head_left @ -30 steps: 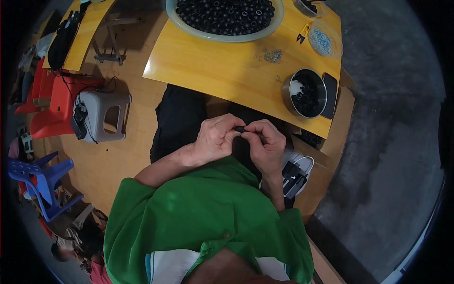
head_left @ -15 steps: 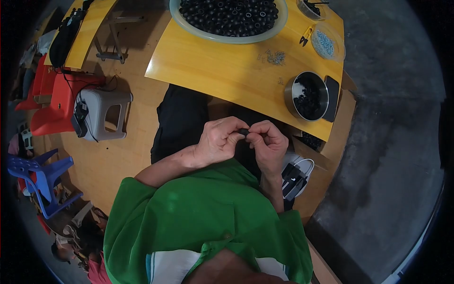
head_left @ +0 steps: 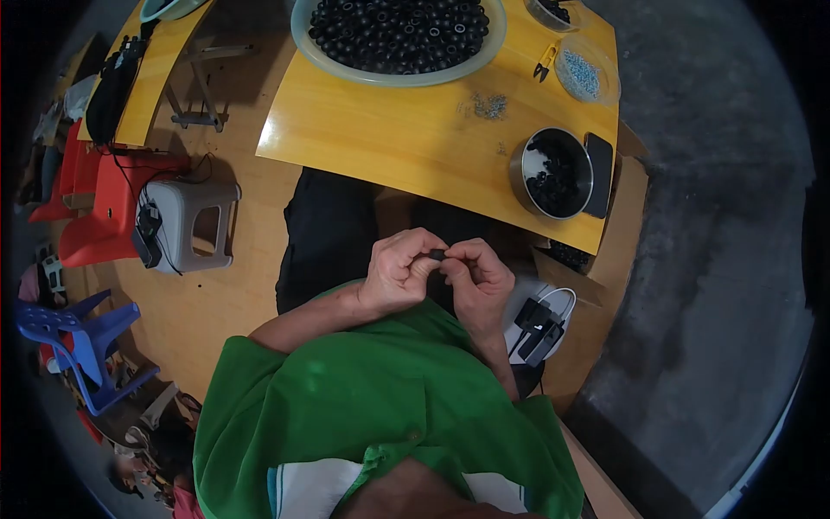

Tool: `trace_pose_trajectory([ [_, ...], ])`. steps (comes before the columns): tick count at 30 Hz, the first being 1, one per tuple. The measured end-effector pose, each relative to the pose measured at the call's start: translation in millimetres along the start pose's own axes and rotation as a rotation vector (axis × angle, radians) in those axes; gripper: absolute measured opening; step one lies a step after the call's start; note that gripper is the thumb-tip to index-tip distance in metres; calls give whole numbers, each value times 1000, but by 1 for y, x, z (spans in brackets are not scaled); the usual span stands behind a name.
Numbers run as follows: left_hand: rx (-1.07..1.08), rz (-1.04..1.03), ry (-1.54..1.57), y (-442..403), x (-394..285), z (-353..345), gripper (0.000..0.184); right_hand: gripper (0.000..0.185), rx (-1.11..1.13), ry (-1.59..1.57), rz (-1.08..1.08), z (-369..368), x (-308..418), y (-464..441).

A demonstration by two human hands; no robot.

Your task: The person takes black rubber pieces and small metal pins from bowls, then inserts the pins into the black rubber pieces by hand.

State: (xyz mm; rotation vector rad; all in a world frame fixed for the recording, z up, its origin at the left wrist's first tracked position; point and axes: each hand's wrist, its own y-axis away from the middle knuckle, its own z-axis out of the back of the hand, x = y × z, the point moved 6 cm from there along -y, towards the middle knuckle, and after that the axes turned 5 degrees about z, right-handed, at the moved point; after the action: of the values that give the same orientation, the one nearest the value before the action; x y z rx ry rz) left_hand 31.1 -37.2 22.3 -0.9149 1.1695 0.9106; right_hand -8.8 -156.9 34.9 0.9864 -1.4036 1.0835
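Observation:
My left hand (head_left: 398, 268) pinches a small black round part (head_left: 437, 254) between thumb and fingertips, above my lap. From the other side, the closed thumb and forefinger of my right hand (head_left: 481, 278) meet at the same part. Whether the right fingers also hold something tiny cannot be made out. In front of my hands stands the yellow table (head_left: 380, 130). A steel bowl (head_left: 521, 186) with small black pieces is on its near right corner. Farther back, a large pale basin (head_left: 346, 73) holds many black ring-like parts.
Small metal bits (head_left: 490, 106) lie loose on the table. Yellow snips (head_left: 545, 63) lie beside a clear dish of pale blue bits (head_left: 577, 76). A phone (head_left: 598, 173) borders the steel bowl. Left are a grey stool (head_left: 186, 233) and a blue chair (head_left: 78, 333); right, a cardboard box (head_left: 624, 208).
The view has shifted slightly, so the table and bowls sit a little farther left. Both hands keep their pinch on the small black part, which looks slightly turned.

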Motion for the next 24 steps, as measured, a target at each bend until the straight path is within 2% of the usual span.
trace_pose_trajectory([
  [3,-11,-43,0,4,1,-3,10,4,-20,-41,-24,2,-5,5],
  [5,-17,-122,-23,7,-4,-2,10,4,-28,-155,-133,2,-9,9],
  [8,-5,-151,-10,9,-6,-4,11,5,-17,-220,-181,3,-10,12],
  [13,24,-46,92,16,3,-8,12,5,-60,-260,-188,2,-13,20],
  [16,4,-78,84,14,-5,-8,11,5,-76,-199,-127,-1,-11,21],
  [18,2,40,245,14,-6,-9,11,6,-110,-16,63,-1,-2,22],
  [22,10,74,307,15,-1,-10,12,6,-86,31,76,-1,-2,18],
  [24,5,10,188,15,-1,-7,12,7,-73,-290,-137,-3,-14,20],
])
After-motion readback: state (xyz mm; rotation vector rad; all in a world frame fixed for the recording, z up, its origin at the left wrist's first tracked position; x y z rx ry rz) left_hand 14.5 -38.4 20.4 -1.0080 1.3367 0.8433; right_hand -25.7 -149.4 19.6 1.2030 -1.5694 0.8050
